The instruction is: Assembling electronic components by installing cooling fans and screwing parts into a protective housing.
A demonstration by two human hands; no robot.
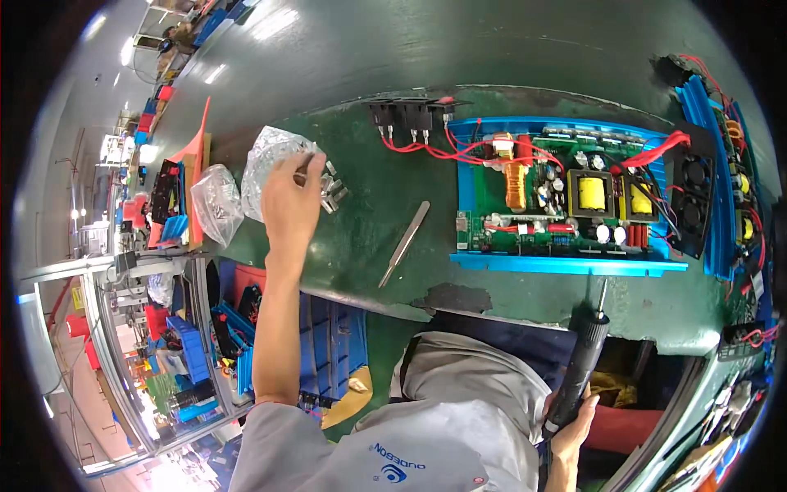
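My left hand (288, 201) reaches to a clear plastic bag (269, 152), its fingertips drawn together by small silver metal clips (334, 190) lying at the bag's opening. Whatever sits between those fingertips is too small to make out. Low on the right, my right hand (576, 426) is wrapped round a black electric screwdriver (580, 361), whose bit points up toward the bench edge. Just beyond the bit lies a blue metal housing (566, 264) with a green circuit board (492, 189) inside. Red wires run from it to a black socket panel (414, 115).
Metal tweezers (404, 243) lie mid-bench, left of the housing. A second clear bag (217, 205) rests at the far left. More blue housings (711, 172) with fans stand along the right. Blue crates (332, 344) sit below the bench edge.
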